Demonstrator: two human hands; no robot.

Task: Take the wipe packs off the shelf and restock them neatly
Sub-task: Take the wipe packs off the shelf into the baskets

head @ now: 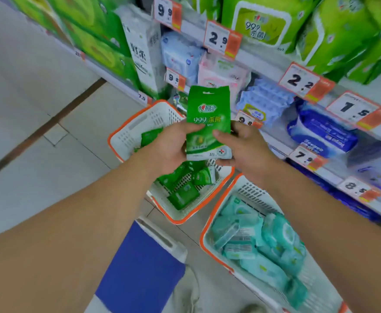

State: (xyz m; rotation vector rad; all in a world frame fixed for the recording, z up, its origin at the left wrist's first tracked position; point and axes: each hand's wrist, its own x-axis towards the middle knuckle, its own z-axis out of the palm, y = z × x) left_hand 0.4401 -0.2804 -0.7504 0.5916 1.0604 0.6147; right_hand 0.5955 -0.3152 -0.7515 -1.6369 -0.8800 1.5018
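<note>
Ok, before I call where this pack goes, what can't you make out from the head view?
- Green wipe pack: lower edges covered by left hand and right hand; small print blurred.
- Basket of green packs: middle hidden behind hands and pack, so no count.
- Basket of teal packs: near end cut off by bottom edge.
- Price tags: small text too blurred.
</note>
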